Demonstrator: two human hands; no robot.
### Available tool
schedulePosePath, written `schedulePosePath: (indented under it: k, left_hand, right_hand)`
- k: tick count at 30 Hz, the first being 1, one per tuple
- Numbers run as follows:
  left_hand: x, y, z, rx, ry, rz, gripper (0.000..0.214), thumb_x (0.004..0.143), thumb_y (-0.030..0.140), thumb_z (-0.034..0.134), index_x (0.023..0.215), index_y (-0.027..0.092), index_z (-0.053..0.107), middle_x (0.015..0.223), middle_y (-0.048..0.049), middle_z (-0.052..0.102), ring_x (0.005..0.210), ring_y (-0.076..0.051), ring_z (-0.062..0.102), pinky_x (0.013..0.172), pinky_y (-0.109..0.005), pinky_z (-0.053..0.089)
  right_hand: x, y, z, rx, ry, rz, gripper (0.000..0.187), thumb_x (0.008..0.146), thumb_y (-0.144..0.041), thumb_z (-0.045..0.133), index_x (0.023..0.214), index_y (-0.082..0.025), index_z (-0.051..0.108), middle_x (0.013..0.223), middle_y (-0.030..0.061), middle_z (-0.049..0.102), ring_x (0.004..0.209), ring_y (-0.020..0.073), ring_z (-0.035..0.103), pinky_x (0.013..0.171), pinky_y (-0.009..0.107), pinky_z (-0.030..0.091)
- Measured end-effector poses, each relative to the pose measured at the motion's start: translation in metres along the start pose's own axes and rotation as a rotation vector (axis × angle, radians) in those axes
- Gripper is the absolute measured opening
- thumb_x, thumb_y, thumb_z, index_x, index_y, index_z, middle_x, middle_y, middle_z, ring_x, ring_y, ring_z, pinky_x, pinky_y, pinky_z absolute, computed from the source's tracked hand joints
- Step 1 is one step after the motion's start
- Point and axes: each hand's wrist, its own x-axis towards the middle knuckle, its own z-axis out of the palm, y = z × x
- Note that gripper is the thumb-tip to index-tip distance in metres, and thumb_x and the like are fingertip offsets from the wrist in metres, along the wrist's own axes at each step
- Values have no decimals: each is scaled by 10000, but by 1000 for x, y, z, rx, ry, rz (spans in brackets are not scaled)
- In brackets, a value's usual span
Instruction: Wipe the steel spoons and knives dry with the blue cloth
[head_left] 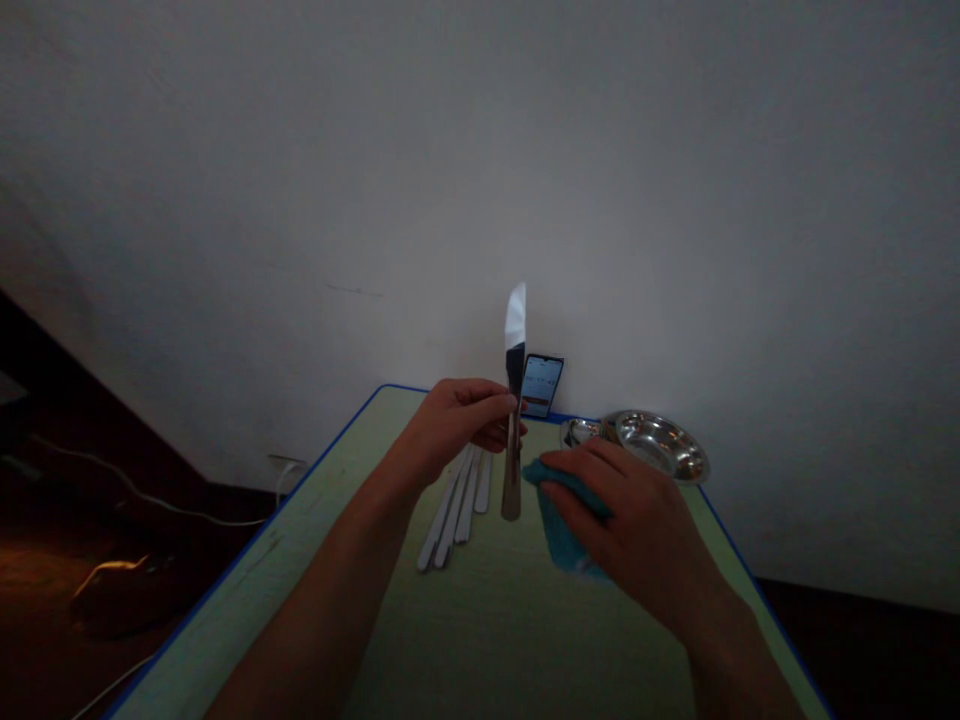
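My left hand (469, 415) pinches a metal table knife (511, 470) near its middle. The knife stands upright over the table, blade up and handle end down. A folded teal cloth (564, 530) is gripped between the thumb and fingers of my right hand (626, 510), just right of the knife handle and apart from it. Below my left hand, several more knives (454, 515) lie side by side on the table, their far ends hidden behind the hand.
The pale green table (480, 640) has a blue edge and stands against a grey wall (480, 150). A lit phone (541, 385) leans on the wall behind the knife. Shiny metal bowls (664, 445) sit at the back right. White cables (187, 512) run along the dark floor at left.
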Motion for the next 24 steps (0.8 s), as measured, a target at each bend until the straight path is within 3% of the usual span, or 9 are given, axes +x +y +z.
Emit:
schedulePosePath:
  k: [3, 7, 11, 18, 24]
  left_hand:
    - [-1, 0, 0, -1, -35, 23, 193, 754, 320, 617, 787, 139, 678, 723, -42, 703, 620, -133, 632, 607, -238, 504]
    - [-4, 1, 0, -16, -103, 64, 194, 758, 318, 626, 798, 140, 690, 741, -42, 705, 673, -141, 638, 645, -242, 499]
    - [-8, 0, -1, -27, -147, 90, 199, 755, 309, 634, 845, 145, 703, 806, -45, 708, 778, -163, 639, 740, -277, 486]
    - [-10, -2, 3, 4, -165, 209, 155, 754, 255, 611, 798, 142, 708, 869, -41, 680, 971, -198, 578, 867, -303, 418]
    - [-8, -5, 4, -93, -192, 191, 109, 739, 235, 640, 731, 138, 688, 723, -4, 629, 744, -130, 554, 727, -244, 410]
  right_hand:
    - [3, 4, 4, 56, 166, 68, 159, 853, -267, 544, 987, -216, 611, 928, 35, 647, 828, 168, 601, 754, 322, 462]
    - [6, 6, 9, 162, 257, 202, 157, 821, -262, 574, 964, -212, 618, 933, 33, 668, 848, 172, 613, 766, 326, 473]
    - [8, 1, 10, 272, 248, 338, 171, 812, -295, 576, 955, -221, 631, 927, 33, 681, 833, 187, 622, 746, 346, 481]
    - [8, -6, 9, 439, 196, 429, 198, 807, -340, 573, 946, -226, 658, 876, 28, 693, 775, 190, 627, 677, 328, 482]
    - [9, -5, 8, 541, 142, 505, 211, 801, -369, 576, 924, -222, 666, 824, 11, 683, 726, 173, 608, 639, 297, 459]
